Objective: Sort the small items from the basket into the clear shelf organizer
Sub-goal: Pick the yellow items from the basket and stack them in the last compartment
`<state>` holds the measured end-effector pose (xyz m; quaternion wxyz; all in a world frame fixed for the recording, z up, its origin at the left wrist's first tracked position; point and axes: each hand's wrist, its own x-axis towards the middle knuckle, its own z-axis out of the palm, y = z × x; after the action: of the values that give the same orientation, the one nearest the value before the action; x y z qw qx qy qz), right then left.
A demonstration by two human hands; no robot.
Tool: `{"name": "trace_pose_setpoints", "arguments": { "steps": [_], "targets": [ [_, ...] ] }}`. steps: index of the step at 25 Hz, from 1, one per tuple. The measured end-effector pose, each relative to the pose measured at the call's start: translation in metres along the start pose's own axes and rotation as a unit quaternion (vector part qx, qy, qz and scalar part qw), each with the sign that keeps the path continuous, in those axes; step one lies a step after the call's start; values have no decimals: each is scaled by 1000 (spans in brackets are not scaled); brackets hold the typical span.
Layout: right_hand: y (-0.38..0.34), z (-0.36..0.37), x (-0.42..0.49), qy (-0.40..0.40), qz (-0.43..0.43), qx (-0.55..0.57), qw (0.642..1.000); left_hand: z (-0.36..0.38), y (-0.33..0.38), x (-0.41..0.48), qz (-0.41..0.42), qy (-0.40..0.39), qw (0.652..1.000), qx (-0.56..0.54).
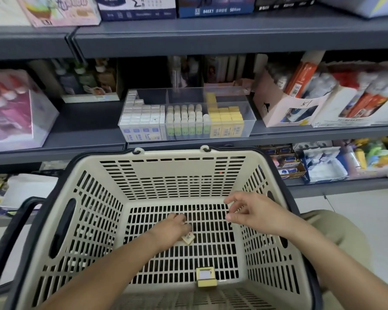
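Nearest to me, a small yellow box (pixel 206 277) is lying on the floor of the basket (pixel 173 173), close to the near wall, its pale face turned up. A little further in, my left hand (pixel 173 229) is reaching down to the middle of the floor, its fingers curling round a second little box (pixel 188 238) (only one cream corner of it is peeking out from under my fingers). My right hand (pixel 249 211) is hovering over the far right part of the floor, gripping nothing, its fingers loosely spread and its thumb apart from them.

Beyond the basket's far rim, the clear organizer (pixel 248 121) is sitting on the grey shelf (pixel 83 128). White boxes (pixel 141 121) are filling its left compartment, glue sticks (pixel 184 121) are standing upright in the middle one, and yellow boxes (pixel 226 121) are standing in the right one. The rear part of each compartment is showing bare bottom. Cartons of other goods are standing on either side.
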<state>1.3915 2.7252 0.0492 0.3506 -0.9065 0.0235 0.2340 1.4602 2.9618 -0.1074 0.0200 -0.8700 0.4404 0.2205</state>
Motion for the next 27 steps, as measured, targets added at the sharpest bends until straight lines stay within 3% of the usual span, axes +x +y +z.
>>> {"name": "trace_pose_setpoints", "arguments": {
  "steps": [6, 11, 14, 18, 27],
  "targets": [
    [-15, 29, 11, -152, 10, -198, 968, -50, 0, -38, -18, -10, 974, -225],
    [-7, 99, 41, -316, 3, -327, 890, -52, -1, -54, -41, -44, 955, -292],
    [6, 127, 54, -357, 13, -366, 859, -44, -3, -53, -52, -66, 949, -303],
    [18, 140, 58, -327, 21, -341, 881, -37, -12, -52, -69, -74, 942, -321],
    [22, 151, 57, -351, 6, -293, 890, -20, -14, -45, -119, -83, 913, -382]
  ]
}}
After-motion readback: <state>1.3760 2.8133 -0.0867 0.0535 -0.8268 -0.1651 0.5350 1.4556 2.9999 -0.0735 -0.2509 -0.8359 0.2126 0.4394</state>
